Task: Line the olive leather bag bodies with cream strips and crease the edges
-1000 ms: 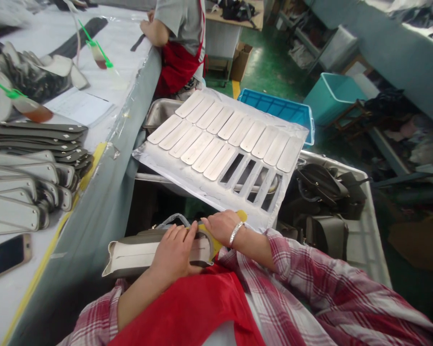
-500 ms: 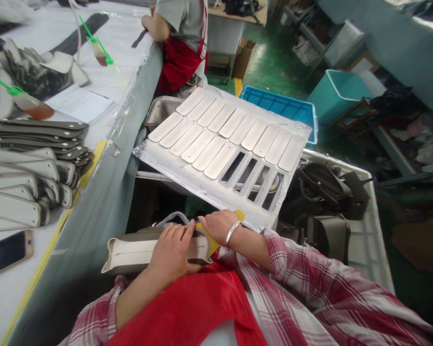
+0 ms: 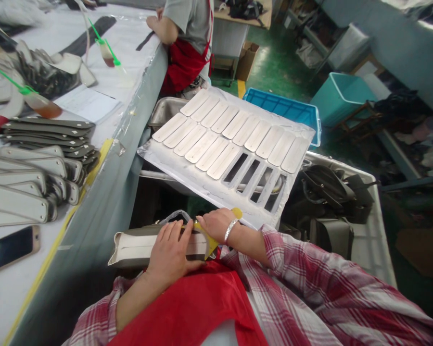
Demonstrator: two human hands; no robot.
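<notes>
At left, a phone lies on the desk near stacked grey strips. Rightward, the pale-panelled bag rests by the red apron, left hand fingers clasped across it. The right hand closes its fingers around a yellow tool at the bag's right end. Farther right, a white bin holds dark bags.

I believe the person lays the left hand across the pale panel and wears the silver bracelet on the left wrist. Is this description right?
Not entirely: in the head view, the silver bracelet is on the right wrist, not the left. The left hand does lie across the pale panel.
</notes>
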